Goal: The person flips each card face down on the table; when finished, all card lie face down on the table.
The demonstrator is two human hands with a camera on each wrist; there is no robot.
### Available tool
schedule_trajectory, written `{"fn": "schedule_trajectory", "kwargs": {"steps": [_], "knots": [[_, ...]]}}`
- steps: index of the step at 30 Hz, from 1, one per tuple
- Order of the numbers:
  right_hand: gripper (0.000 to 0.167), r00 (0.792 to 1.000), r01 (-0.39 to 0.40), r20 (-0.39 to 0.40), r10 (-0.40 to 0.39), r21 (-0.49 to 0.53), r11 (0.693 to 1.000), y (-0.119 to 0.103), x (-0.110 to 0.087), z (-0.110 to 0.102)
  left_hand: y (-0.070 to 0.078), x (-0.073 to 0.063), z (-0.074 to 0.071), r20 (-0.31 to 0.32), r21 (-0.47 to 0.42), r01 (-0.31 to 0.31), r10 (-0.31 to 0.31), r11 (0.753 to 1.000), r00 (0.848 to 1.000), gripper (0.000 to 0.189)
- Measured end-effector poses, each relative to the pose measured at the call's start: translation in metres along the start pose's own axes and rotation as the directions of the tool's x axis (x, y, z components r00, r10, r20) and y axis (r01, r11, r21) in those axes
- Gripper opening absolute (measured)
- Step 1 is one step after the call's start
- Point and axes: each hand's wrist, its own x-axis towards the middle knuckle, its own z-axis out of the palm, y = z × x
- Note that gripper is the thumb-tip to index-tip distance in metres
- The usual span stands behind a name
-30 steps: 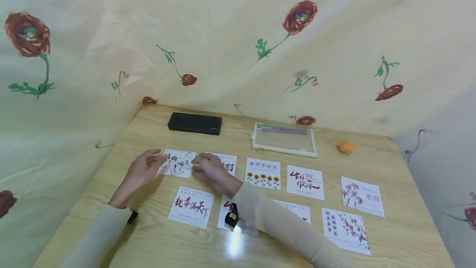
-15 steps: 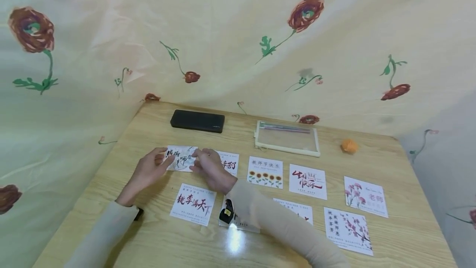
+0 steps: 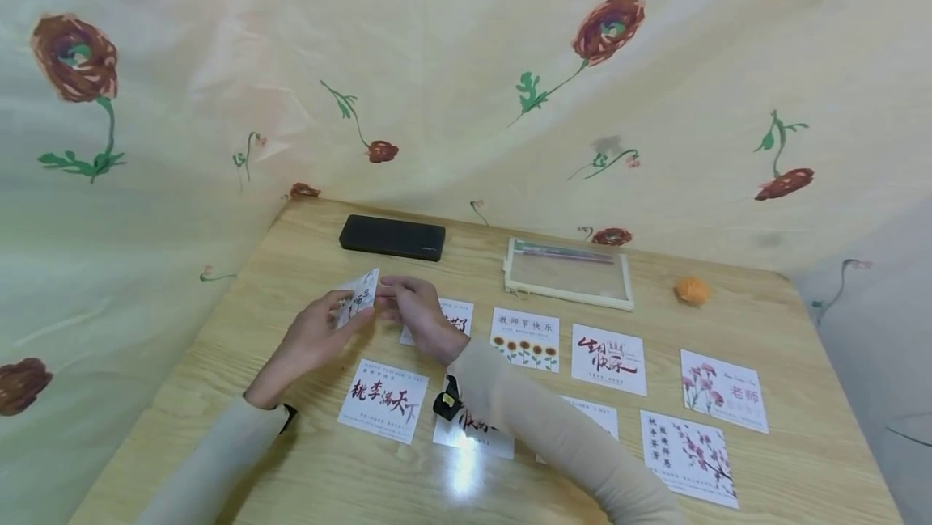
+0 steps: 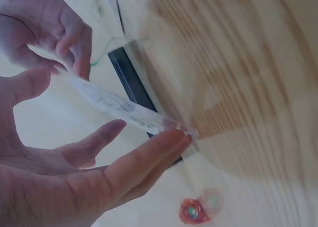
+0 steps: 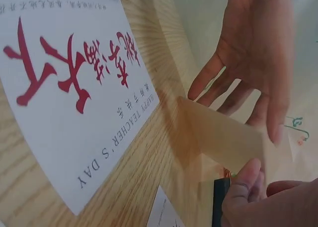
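A greeting card (image 3: pixel 358 298) with black brush lettering stands raised and tilted over the tabletop, between my two hands. At its right edge my right hand (image 3: pixel 417 311) pinches the card with thumb and fingertips, which the right wrist view shows close up. My left hand (image 3: pixel 320 335) is at the other end; its fairly straight fingertips touch the card's edge, and its thumb is held apart. In the right wrist view the card's plain back (image 5: pixel 223 132) faces the camera. Just below the hands lies a card with red lettering (image 3: pixel 383 401); another card (image 3: pixel 459 319) is partly hidden by my right hand.
More printed cards lie in two rows rightward, including a sunflower card (image 3: pixel 526 339) and a blossom card (image 3: pixel 688 459). Behind them are a black case (image 3: pixel 393 237), a clear zip pouch (image 3: pixel 568 286) with pens and an orange lump (image 3: pixel 692 290). Floral cloth (image 3: pixel 466 104) hangs along the back.
The card with black lettering has come up from lying nearly flat to a steep tilt, turning between both hands. The other cards stay where they lay.
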Motion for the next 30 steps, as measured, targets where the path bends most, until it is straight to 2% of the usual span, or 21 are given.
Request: {"fn": "schedule_trajectory", "kwargs": {"steps": [5, 7, 10, 13, 16, 17, 19, 21, 24, 26, 30], "knots": [[0.03, 0.999, 0.014, 0.035, -0.013, -0.024, 1.0, 0.002, 0.004, 0.0, 0.006, -0.002, -0.001, 0.024, -0.075, -0.044, 0.046, 0.996, 0.999, 0.069], [0.032, 0.998, 0.007, 0.059, -0.005, -0.038, 0.999, 0.004, 0.005, 0.0, 0.008, -0.004, -0.003, 0.031, -0.111, -0.054, 0.058, 0.992, 0.998, 0.065], [0.04, 0.996, -0.009, 0.084, 0.014, -0.059, 0.998, 0.008, 0.006, 0.0, 0.01, -0.007, -0.007, 0.009, -0.172, -0.08, 0.083, 0.982, 0.997, 0.057], [0.053, 0.997, -0.034, 0.068, 0.04, -0.085, 0.996, 0.011, 0.007, 0.0, 0.012, -0.009, -0.013, -0.043, -0.278, -0.111, 0.103, 0.954, 0.994, 0.046], [0.068, 0.998, -0.05, 0.019, 0.053, -0.147, 0.988, 0.012, 0.009, 0.0, 0.012, -0.01, -0.018, -0.101, -0.381, -0.144, 0.114, 0.913, 0.988, 0.04], [0.071, 0.999, -0.05, 0.002, 0.051, -0.171, 0.984, 0.012, 0.009, -0.001, 0.011, -0.009, -0.02, -0.119, -0.407, -0.156, 0.117, 0.9, 0.986, 0.039], [0.071, 0.999, -0.037, -0.036, 0.029, -0.217, 0.976, 0.012, 0.01, -0.003, 0.009, -0.008, -0.023, -0.158, -0.424, -0.171, 0.113, 0.889, 0.981, 0.039], [0.063, 0.997, -0.008, -0.072, -0.01, -0.251, 0.968, 0.012, 0.01, -0.006, 0.007, -0.007, -0.025, -0.202, -0.393, -0.176, 0.102, 0.903, 0.974, 0.039], [0.045, 0.994, 0.025, -0.101, -0.051, -0.248, 0.968, 0.013, 0.011, -0.012, 0.001, -0.006, -0.028, -0.255, -0.306, -0.147, 0.067, 0.941, 0.965, 0.038], [0.035, 0.993, 0.038, -0.1, -0.065, -0.252, 0.967, 0.012, 0.012, -0.015, -0.003, -0.005, -0.031, -0.276, -0.24, -0.119, 0.049, 0.963, 0.96, 0.037], [0.025, 0.996, 0.046, -0.067, -0.065, -0.257, 0.965, 0.008, 0.013, -0.02, -0.01, -0.002, -0.034, -0.285, -0.158, -0.095, 0.047, 0.983, 0.957, 0.037]]}}
